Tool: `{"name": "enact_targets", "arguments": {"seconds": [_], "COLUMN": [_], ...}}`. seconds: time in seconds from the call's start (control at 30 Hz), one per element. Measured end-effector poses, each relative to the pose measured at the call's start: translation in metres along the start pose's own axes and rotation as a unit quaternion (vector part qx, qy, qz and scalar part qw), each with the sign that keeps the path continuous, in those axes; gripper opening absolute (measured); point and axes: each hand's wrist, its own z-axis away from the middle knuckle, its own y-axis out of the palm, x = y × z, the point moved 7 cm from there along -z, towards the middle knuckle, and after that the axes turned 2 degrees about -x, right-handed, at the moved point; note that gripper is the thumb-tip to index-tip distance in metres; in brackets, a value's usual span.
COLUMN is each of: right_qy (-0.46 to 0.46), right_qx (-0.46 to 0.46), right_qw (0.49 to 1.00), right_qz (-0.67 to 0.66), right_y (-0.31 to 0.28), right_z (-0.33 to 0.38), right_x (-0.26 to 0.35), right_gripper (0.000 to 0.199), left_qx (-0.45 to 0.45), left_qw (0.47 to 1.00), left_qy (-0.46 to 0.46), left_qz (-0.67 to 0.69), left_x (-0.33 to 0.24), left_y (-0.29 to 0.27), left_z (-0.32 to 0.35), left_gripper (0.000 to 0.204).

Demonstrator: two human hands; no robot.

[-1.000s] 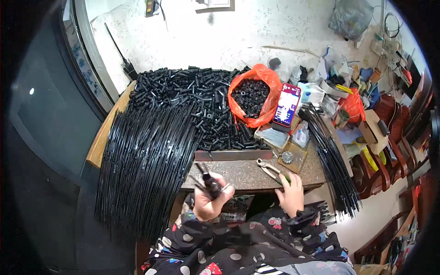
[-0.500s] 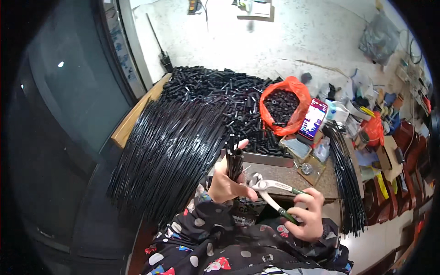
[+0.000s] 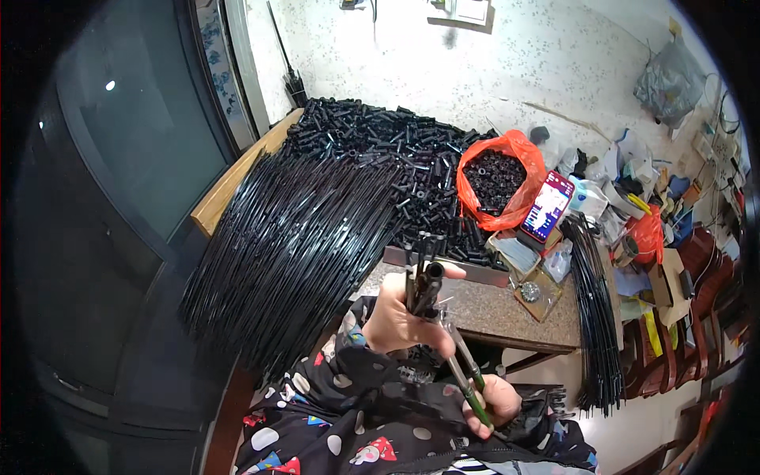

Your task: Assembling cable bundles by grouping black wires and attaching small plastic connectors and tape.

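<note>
In my left hand (image 3: 393, 321), closed in front of the table edge, is a bunch of thin black rods with a black tube (image 3: 430, 283) among them, its open end facing up. My right hand (image 3: 499, 402), lower and to the right, is wrapped round the green-ended handles of silver pliers (image 3: 464, 355). The pliers' head reaches up to the underside of the tube beside my left fingers; the jaws are mostly hidden there. Left of my left hand lies a wide spread of long thin black rods (image 3: 289, 245).
Short black tubes (image 3: 380, 131) are heaped at the back. A red plastic bag (image 3: 518, 215) holds small black rings, with a lit phone (image 3: 546, 207) beside it. Another bundle of black rods (image 3: 594, 317) hangs over the right edge. A metal strip (image 3: 483, 272) borders the heap.
My right hand has moved left and down, and the pliers have swung steeper, with their handles closer together. The rods and tube in my left hand have shifted slightly right.
</note>
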Motion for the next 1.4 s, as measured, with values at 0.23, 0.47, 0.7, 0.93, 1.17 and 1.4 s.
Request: {"name": "enact_targets", "arguments": {"seconds": [0.23,0.47,0.7,0.93,1.17,1.4], "right_qy": [-0.426,-0.096,-0.440,0.098,-0.461,-0.038], "right_qx": [-0.337,-0.183,-0.335,-0.037,-0.298,-0.021], "right_qw": [0.352,0.823,0.283,0.976,0.254,0.935], "right_qz": [0.762,0.529,0.784,0.190,0.797,0.351], "right_y": [0.058,0.022,0.071,0.006,0.072,0.026], "right_z": [0.029,-0.002,0.030,-0.003,0.027,-0.011], "right_x": [0.092,0.047,0.091,0.007,0.092,0.015], "right_gripper": [0.045,0.023,0.044,0.019,0.045,0.021], "left_qx": [-0.106,0.015,-0.014,0.078,0.009,0.066], "left_qw": [0.991,0.999,0.994,0.992,0.998,0.991], "left_qy": [-0.007,0.023,0.019,-0.091,-0.029,-0.109], "left_qz": [-0.084,-0.024,-0.106,0.039,-0.049,0.047], "left_x": [-0.004,0.000,-0.003,0.009,-0.001,0.006], "left_y": [-0.013,-0.003,-0.007,0.007,-0.006,0.001], "left_z": [0.001,-0.005,-0.006,-0.004,-0.008,-0.004], "left_gripper": [0.065,0.045,0.062,0.047,0.060,0.044]}}
